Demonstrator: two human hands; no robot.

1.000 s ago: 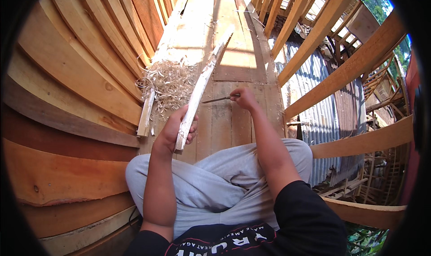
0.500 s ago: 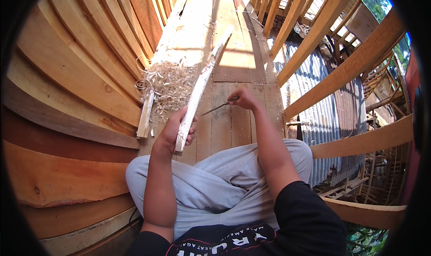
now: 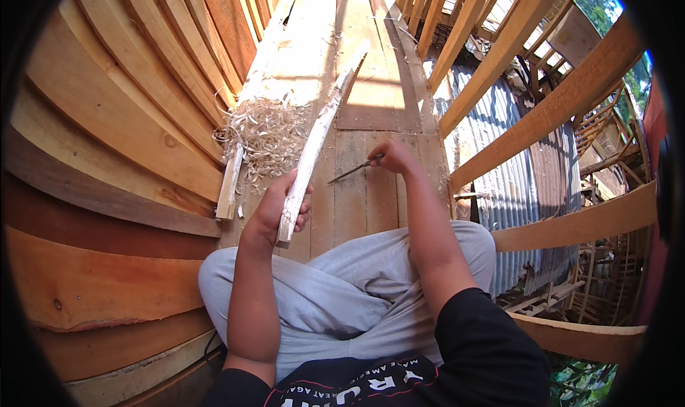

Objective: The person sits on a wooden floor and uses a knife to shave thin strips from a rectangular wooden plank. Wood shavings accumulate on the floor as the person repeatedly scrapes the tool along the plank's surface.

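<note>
My left hand [image 3: 277, 208] is wrapped round the lower part of a long pale wooden stick [image 3: 319, 132], its squared near end poking out above my lap. The stick slants away from me, up and to the right, with a darker patch near its far tip. To the right, my right hand [image 3: 390, 156] grips the handle of a thin-bladed knife [image 3: 349, 173]. The blade points left and toward me, apart from the stick. Fingers of my right hand partly hide the handle.
Curly wood shavings [image 3: 267, 132] are heaped on the plank floor [image 3: 367, 114], left of the stick. A short wooden piece [image 3: 230, 182] lies beside them. Stacked boards [image 3: 121, 121] line the left; a slatted railing [image 3: 549, 128] runs along the right, with corrugated metal sheets [image 3: 517, 186] beyond.
My right hand and the knife have shifted slightly to the right, so the blade tip is farther from the stick. My left hand and the stick have hardly moved.
</note>
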